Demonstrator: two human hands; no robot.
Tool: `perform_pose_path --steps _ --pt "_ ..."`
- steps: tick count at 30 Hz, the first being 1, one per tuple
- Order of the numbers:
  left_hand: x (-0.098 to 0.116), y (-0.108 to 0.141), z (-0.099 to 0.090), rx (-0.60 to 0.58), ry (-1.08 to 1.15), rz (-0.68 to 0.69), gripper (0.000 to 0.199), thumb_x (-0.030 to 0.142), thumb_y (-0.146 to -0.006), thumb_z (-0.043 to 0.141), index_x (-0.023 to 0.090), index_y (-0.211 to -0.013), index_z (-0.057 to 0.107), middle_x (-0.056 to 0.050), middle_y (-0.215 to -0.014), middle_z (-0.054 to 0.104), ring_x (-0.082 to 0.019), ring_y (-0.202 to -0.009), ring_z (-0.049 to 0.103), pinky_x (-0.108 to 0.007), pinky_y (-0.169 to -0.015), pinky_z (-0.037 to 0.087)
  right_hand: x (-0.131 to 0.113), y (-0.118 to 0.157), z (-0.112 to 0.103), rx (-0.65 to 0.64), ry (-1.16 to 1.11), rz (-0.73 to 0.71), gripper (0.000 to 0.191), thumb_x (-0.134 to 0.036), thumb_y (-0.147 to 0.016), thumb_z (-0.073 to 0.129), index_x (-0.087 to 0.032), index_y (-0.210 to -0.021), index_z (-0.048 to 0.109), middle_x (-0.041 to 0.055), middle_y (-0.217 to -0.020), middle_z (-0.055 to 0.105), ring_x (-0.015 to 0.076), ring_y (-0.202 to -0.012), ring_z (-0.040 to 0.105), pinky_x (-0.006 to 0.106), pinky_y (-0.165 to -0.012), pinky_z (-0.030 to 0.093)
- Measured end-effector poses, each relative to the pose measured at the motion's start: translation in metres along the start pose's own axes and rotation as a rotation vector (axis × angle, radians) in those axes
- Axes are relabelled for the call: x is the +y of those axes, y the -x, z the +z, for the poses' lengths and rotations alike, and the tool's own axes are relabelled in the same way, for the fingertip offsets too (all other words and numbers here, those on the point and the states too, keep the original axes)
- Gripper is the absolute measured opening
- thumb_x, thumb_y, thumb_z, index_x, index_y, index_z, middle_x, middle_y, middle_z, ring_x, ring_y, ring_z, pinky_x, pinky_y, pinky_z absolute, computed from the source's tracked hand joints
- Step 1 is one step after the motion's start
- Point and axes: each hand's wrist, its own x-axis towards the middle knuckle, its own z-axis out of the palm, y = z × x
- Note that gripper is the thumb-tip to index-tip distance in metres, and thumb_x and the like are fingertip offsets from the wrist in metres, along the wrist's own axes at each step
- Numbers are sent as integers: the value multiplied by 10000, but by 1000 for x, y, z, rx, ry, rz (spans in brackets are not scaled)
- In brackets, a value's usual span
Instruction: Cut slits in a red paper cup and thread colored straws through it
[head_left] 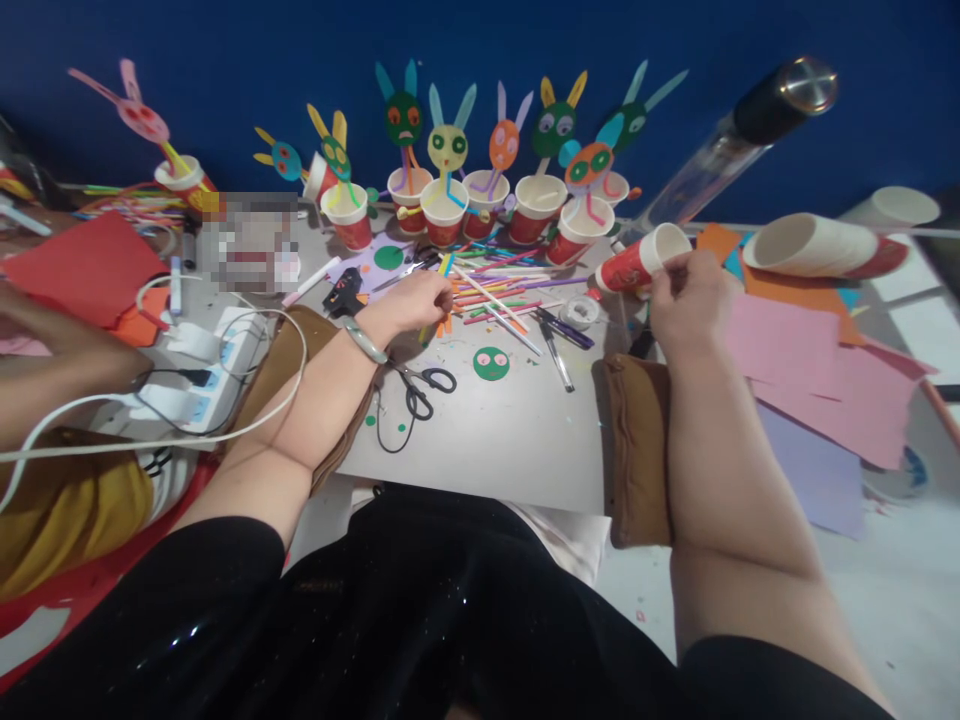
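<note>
My left hand (426,298), a bangle on its wrist, is closed at the left end of a pile of coloured sticks (495,295); whatever its curled fingers hold is hidden. With bent fingers, my right hand (694,295) grips the rim of a tilted red-and-white paper cup (634,262). Between my arms lies a green paper oval (491,372) with two pink eye shapes. Black-handled scissors (420,390) rest below my left hand, near a black glue gun (346,292). A pen (556,355) and a tape roll (580,311) lie left of my right hand.
Several paper cups with rabbit-eared paper faces (448,147) line the back by the blue wall. A clear bottle (701,170) leans at right, above pink paper sheets (832,400). A power strip (225,370) with cables and another person's arm (67,350) are at left.
</note>
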Motion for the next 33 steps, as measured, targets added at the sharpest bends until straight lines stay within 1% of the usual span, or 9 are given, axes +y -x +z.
perform_pose_path --steps 5,8,16,22,24,26,28,30,33 --pt "-5 0 2 -72 -74 -32 334 42 -713 610 157 -957 806 -75 -986 805 -175 -888 702 -263 -771 505 3 0 3 -14 30 -95 180 -140 -871 518 -209 -1017 596 118 -967 685 224 -854 597 351 -836 476" --pt "-5 0 2 -67 -114 -39 328 47 -743 600 146 -985 799 -96 -1018 800 -192 -920 710 -278 -778 494 2 1 4 -14 76 -111 188 -152 -870 519 -205 -1020 619 138 -1001 690 240 -890 600 363 -863 475" --pt "-3 -1 4 -99 -91 124 356 94 -791 598 165 -1087 783 -85 -1018 789 -200 -949 705 -294 -797 472 -3 8 0 2 73 -164 290 -270 -831 621 -173 -1103 652 194 -1133 682 252 -904 642 376 -932 482" --pt "-8 0 9 -55 -114 43 351 110 -762 635 187 -1092 729 -74 -998 758 -202 -906 659 -298 -722 426 -22 22 -5 114 61 -296 248 -285 -901 539 -156 -1050 689 218 -1132 718 279 -992 690 382 -899 516" --pt "-11 0 9 -73 -120 16 359 93 -723 658 196 -1061 720 -64 -979 749 -203 -890 650 -298 -694 407 -41 35 -2 36 10 -401 259 -315 -930 520 -168 -1023 711 173 -1024 749 267 -926 703 372 -859 527" --pt "-14 -2 9 -83 -127 10 338 90 -712 673 201 -1028 718 -58 -971 747 -207 -898 652 -298 -684 399 -66 50 6 -150 -61 -515 251 -327 -937 532 -194 -997 736 121 -964 777 235 -815 703 348 -806 528" --pt "-16 -3 10 -69 -131 31 306 99 -722 677 202 -1008 719 -51 -955 746 -208 -906 661 -294 -696 408 -95 64 18 -365 -79 -592 234 -319 -942 554 -225 -993 762 94 -997 802 238 -846 711 348 -825 521" --pt "-16 -3 11 -34 -132 55 286 102 -739 673 200 -1004 719 -47 -946 747 -210 -917 674 -289 -726 427 -122 72 34 -556 -98 -586 224 -301 -920 587 -237 -1011 782 70 -943 812 247 -851 716 345 -812 518" --pt "-9 -1 10 4 -141 44 260 106 -791 652 191 -1029 712 -67 -973 760 -225 -948 698 -293 -746 440 -154 74 57 -633 -92 -492 231 -261 -908 580 -238 -980 798 63 -948 820 252 -871 722 342 -813 522"
